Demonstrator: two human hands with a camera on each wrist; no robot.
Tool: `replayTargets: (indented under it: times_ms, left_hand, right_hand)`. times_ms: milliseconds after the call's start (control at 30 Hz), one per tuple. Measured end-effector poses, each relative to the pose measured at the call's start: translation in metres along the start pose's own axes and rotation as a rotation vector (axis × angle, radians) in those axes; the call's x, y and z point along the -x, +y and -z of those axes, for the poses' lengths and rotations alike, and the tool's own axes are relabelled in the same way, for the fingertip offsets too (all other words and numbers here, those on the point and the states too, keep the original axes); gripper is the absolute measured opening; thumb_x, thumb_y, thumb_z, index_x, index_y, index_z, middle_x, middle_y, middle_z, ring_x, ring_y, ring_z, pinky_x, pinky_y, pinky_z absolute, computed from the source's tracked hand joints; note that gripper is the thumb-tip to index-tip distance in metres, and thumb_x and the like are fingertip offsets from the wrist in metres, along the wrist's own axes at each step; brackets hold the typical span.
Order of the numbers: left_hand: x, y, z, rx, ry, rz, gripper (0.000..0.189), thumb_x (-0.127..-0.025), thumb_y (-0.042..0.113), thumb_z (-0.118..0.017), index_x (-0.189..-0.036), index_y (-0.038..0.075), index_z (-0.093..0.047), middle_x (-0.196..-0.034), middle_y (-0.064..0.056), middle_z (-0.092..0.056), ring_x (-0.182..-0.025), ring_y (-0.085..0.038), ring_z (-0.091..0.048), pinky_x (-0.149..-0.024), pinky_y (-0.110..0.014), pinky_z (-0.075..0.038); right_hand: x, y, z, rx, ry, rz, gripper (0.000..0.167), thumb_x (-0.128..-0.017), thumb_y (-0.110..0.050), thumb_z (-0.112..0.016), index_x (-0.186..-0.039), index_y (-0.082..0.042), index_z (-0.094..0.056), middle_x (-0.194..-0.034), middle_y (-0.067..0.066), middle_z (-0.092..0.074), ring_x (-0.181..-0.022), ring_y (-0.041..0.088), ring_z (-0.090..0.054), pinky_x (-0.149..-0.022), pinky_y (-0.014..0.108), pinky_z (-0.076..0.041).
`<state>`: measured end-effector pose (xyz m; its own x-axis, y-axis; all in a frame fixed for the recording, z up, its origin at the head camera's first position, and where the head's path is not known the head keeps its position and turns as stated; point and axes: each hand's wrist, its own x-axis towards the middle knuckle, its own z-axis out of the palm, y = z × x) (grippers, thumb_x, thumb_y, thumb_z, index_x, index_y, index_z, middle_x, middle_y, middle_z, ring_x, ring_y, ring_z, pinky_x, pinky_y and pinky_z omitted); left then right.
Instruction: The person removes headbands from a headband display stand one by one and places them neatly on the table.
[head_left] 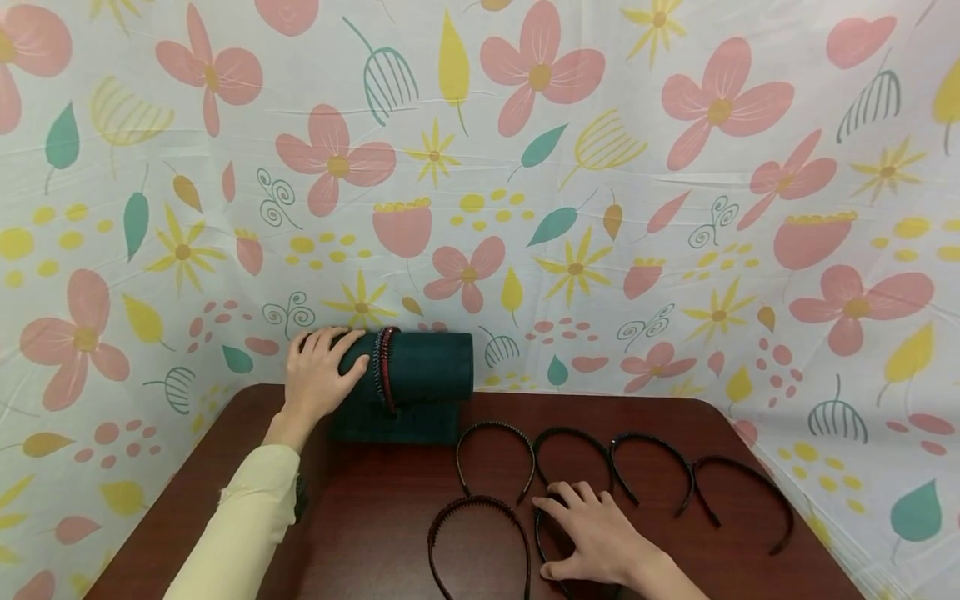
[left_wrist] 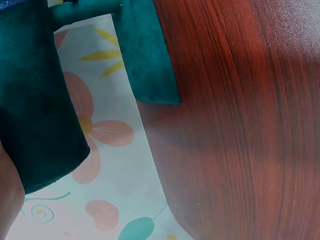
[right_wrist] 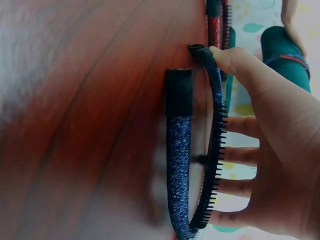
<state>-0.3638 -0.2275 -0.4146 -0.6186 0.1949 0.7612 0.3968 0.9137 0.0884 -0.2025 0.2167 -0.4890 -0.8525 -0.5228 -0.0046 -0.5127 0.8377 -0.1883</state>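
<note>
A dark green velvet headband stand [head_left: 431, 367] sits at the table's back left, its roll lying sideways over a flat base. My left hand [head_left: 321, 371] holds the left end of the roll, fingers over the top and thumb at the front. A red headband [head_left: 386, 371] and a bluish headband [head_left: 377, 367] loop round the roll. Towards the front of the table, my right hand [head_left: 596, 533] grips a glittery blue headband [right_wrist: 179, 160] with comb teeth. In the right wrist view, the thumb touches one tip and the fingers reach along the toothed side.
Several headbands lie on the brown table [head_left: 360, 517]: a dark toothed one [head_left: 480, 502] left of my right hand, a thin patterned one [head_left: 495, 423] behind it, and black ones [head_left: 742, 462] along the right. A flowered cloth [head_left: 480, 167] hangs behind the table.
</note>
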Motion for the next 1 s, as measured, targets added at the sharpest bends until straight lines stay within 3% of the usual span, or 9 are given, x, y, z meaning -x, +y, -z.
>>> replayTargets:
  times_ms: [467, 1000]
  left_hand:
    - [0.0, 0.0, 0.0, 0.0, 0.005, -0.004, 0.05, -0.094, 0.052, -0.052, -0.133, 0.023, -0.064, -0.131, -0.013, -0.062, -0.122, -0.034, -0.053, -0.11, -0.058, -0.031]
    - [0.001, -0.001, -0.001, 0.004, -0.003, -0.002, 0.051, -0.095, 0.054, -0.051, -0.134, 0.023, -0.063, -0.131, -0.013, -0.061, -0.122, -0.034, -0.053, -0.11, -0.058, -0.031]
  right_hand:
    - [0.002, -0.007, 0.002, -0.082, -0.061, 0.004, 0.078, -0.077, -0.069, -0.069, -0.142, -0.029, -0.052, -0.143, 0.005, -0.047, -0.121, 0.035, -0.049, -0.085, 0.064, -0.046]
    - [0.004, -0.008, 0.004, -0.096, -0.063, 0.001, 0.074, -0.077, -0.067, -0.071, -0.139, -0.028, -0.055, -0.14, 0.004, -0.048, -0.116, 0.032, -0.049, -0.081, 0.061, -0.047]
